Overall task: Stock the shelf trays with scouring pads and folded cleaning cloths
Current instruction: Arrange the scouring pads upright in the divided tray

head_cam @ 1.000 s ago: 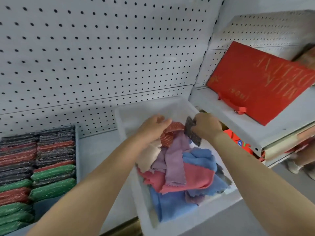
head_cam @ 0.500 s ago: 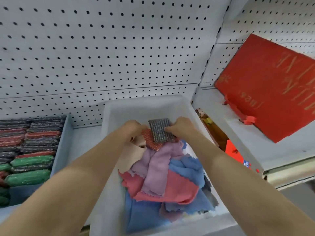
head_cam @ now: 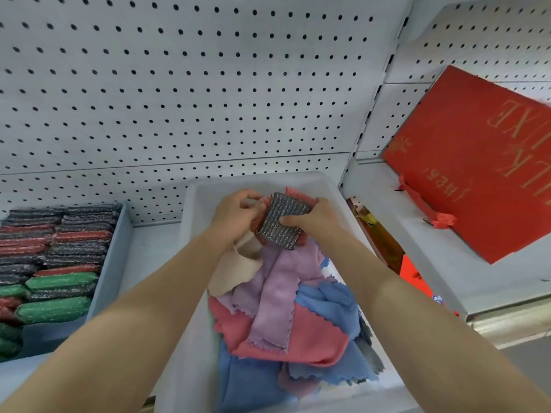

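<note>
White pegboard shelving point(head_cam: 208, 84) behind. Nearest, loose cleaning cloths point(head_cam: 277, 317) heaped in white tray point(head_cam: 190, 222): soft, floppy. Beyond, left hand point(head_cam: 235, 217) and right hand point(head_cam: 310, 217) pinch grey scouring pad point(head_cam: 283, 220) over red pad point(head_cam: 262, 204) by edges; looks light, springy, rough. Left tray point(head_cam: 119, 234) holds stacked pads point(head_cam: 56, 257).

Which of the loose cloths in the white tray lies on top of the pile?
The lilac cloth: it drapes over the pink cloth and blue cloth; nothing covers its middle.
</note>
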